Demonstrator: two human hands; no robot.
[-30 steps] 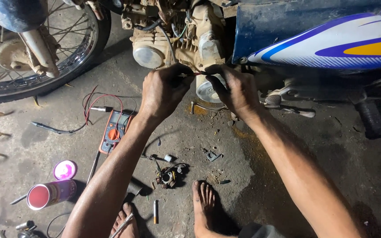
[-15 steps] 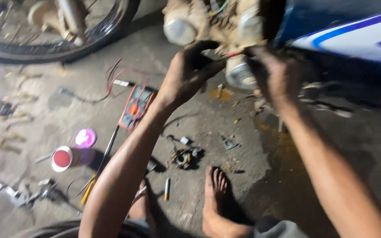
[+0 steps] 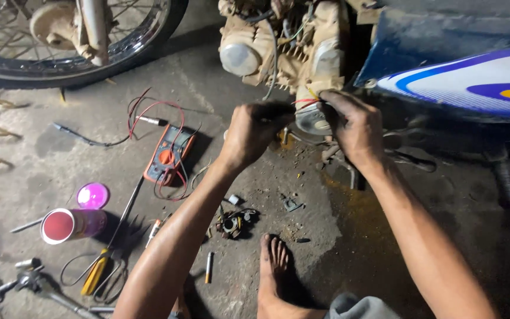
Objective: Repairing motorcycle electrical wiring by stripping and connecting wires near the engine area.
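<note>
Looking down from my head, both my arms reach out to the motorcycle engine (image 3: pixel 290 47) ahead of me on the concrete floor (image 3: pixel 219 82). My left hand (image 3: pixel 255 130) is curled into a loose fist just below the engine, fingers folded round something dark; it is too blurred for me to tell what. My right hand (image 3: pixel 352 124) is up against the round engine side cover (image 3: pixel 311 118), fingers bent and pinched on thin red and yellow wires (image 3: pixel 308 99) that come out of the engine there. The blue and white body panel (image 3: pixel 473 82) lies to the right of that hand, the spoked wheel (image 3: pixel 72 41) well off to the left.

Between my arms my bare foot (image 3: pixel 274 266) rests on the floor, near a small wound coil part (image 3: pixel 234 221). Further left lie an orange multimeter (image 3: pixel 169 153) with red leads, a pink spray can (image 3: pixel 69 224) on its side with its cap (image 3: pixel 92 195) beside it, and a yellow-handled screwdriver (image 3: pixel 98 272).
</note>
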